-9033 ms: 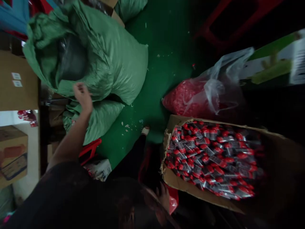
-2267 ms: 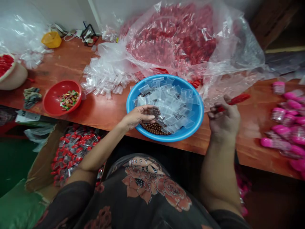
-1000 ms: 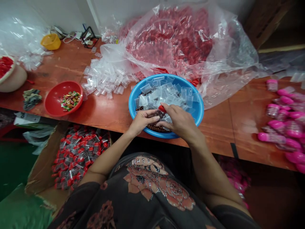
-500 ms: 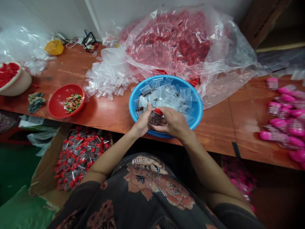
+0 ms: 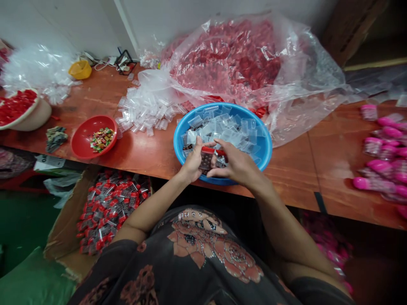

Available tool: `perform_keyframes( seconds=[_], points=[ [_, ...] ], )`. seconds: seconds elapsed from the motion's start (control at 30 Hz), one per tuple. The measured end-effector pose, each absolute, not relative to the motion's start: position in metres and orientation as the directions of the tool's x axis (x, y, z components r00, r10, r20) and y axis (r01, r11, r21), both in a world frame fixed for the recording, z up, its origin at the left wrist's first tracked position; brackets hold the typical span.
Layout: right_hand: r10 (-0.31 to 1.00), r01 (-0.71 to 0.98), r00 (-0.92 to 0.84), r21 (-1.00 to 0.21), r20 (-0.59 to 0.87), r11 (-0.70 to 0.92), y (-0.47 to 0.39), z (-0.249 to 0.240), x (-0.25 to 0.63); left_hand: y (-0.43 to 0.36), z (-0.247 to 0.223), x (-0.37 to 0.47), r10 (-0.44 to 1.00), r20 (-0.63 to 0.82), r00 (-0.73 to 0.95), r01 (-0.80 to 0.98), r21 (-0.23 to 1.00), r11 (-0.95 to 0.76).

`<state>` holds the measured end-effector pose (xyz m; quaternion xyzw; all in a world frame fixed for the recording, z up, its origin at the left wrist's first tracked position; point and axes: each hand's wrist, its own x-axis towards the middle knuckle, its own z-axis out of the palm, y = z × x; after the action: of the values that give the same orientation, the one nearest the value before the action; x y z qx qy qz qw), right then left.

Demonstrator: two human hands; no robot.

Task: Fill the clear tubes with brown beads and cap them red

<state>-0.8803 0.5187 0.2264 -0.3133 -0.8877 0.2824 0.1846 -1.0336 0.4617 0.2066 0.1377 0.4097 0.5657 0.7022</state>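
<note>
Over the near rim of a blue basin (image 5: 270,146), my two hands meet around small clear plastic containers with red caps. My left hand (image 5: 192,164) is closed on a container (image 5: 206,162) that shows dark round pieces through its wall. Curved around a second clear, red-topped container (image 5: 221,160) beside it are the thumb and fingers of my right hand (image 5: 238,163); its contents are hard to make out. Loose clear plastic containers (image 5: 216,131) fill the basin below and behind my hands.
Clear containers (image 5: 149,108) lie heaped left of the basin, near a red bowl (image 5: 82,137) of small colourful pieces. Behind stands a large plastic bag of red parts (image 5: 225,55). A carton of red-capped containers (image 5: 111,207) sits below; pink-capped ones (image 5: 384,152) lie right.
The red-capped containers have been turned and now show more plainly between my hands. My right fingers have spread wider. The whole view has shifted slightly.
</note>
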Motion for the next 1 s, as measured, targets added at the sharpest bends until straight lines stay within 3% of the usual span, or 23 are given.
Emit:
perform_keyframes(
  seconds=[0.07,0.13,0.3,0.4,0.5,0.57,0.63,0.7,1.0],
  points=[
    [0.758,0.363,-0.646,-0.837,0.090,0.409,0.523,0.224,-0.875,0.462,0.209,-1.042,0.909,-0.399,0.118,-0.725,0.591,0.354],
    [0.825,0.243,-0.564,-0.949,0.032,0.203,0.524,0.221,-0.873,0.462,0.211,-1.048,0.902,-0.374,0.216,-0.757,0.519,0.396],
    [0.929,0.186,-0.368,-0.982,-0.046,0.026,0.522,0.216,-0.875,0.460,0.215,-1.052,0.898,-0.317,0.305,-0.779,0.459,0.426],
    [0.887,0.394,-0.450,-0.914,-0.098,0.100,0.522,0.212,-0.881,0.458,0.217,-1.056,0.933,-0.304,0.195,-0.771,0.540,0.337],
    [0.587,0.586,-0.757,-0.695,-0.285,0.418,0.524,0.208,-0.892,0.456,0.219,-1.063,0.950,-0.305,0.070,-0.766,0.594,0.247],
    [0.378,0.571,-0.821,-0.585,-0.429,0.577,0.525,0.206,-0.904,0.455,0.222,-1.068,0.945,-0.323,0.048,-0.780,0.579,0.237],
    [0.273,0.558,-0.808,-0.527,-0.522,0.641,0.526,0.203,-0.915,0.454,0.223,-1.072,0.936,-0.346,0.060,-0.799,0.546,0.253],
    [0.245,0.554,-0.798,-0.508,-0.551,0.659,0.526,0.200,-0.923,0.453,0.224,-1.075,0.927,-0.368,0.066,-0.816,0.514,0.263],
    [0.421,0.605,-0.795,-0.530,-0.436,0.594,0.537,0.188,-0.908,0.451,0.217,-1.084,0.918,-0.375,0.128,-0.834,0.460,0.305]
  ],
)
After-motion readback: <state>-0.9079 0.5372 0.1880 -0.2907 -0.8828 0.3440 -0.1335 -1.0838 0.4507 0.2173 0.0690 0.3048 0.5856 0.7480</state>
